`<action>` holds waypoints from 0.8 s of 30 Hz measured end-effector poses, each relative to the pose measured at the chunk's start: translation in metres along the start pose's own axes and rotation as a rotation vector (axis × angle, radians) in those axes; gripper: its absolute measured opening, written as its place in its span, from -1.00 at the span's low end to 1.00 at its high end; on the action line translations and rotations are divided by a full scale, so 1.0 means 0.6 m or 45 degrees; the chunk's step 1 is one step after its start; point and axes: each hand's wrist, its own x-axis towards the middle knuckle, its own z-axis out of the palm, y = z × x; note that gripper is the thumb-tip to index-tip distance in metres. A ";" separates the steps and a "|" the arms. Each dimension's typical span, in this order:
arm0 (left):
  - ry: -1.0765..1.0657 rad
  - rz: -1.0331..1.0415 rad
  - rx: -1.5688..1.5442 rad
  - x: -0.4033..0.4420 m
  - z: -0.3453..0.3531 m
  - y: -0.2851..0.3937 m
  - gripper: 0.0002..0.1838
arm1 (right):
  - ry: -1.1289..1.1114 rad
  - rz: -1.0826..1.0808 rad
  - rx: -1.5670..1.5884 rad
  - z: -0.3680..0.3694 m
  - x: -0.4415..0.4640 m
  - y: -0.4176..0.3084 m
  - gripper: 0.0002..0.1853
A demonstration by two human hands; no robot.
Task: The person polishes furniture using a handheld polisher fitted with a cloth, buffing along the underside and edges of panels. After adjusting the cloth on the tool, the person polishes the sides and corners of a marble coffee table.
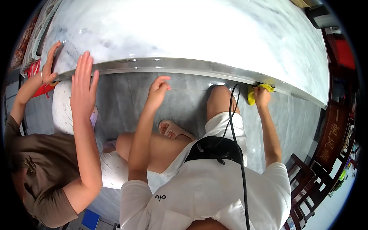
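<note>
Head camera view: the yellow cloth (251, 96), a crumpled, matt-looking piece of fabric, is at the right hand (262, 97), just under the polished grey edge (199, 66) of a white, grey-veined marble-look table (180, 34). It looks very light and limp, so it should fold and bunch under slight pressure, with nothing stiff or fragile about it. Dry, it ought to grip well between the fingers; whether it is damp cannot be told. The best hold is probably a gathered fistful from its middle, since a pinch at one corner would leave the rest hanging loose.

The right hand is closed around such a bunch, with yellow folds sticking out on both sides of the knuckles. Whether the cloth touches the table edge is hard to tell.

The left hand (158, 90) is well apart from the cloth, near the same edge, with its fingers loosely curled, the index finger reaching out and nothing visible in its grasp. Between the two hands are a bare knee (220, 97) and a looped black cable (231, 109), the cable being nearer the cloth. Farther left, a co-worker's flat, outstretched hand (83, 74) is beside the table edge, away from the cloth.
</note>
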 end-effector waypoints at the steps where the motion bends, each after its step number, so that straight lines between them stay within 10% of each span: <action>1: -0.013 0.021 -0.014 0.002 -0.002 -0.005 -0.74 | -0.016 -0.010 0.000 0.001 0.000 -0.014 -0.67; 24: 0.010 0.172 0.042 0.016 0.016 0.009 -0.77 | -0.556 -0.413 0.900 -0.083 -0.013 -0.323 -0.70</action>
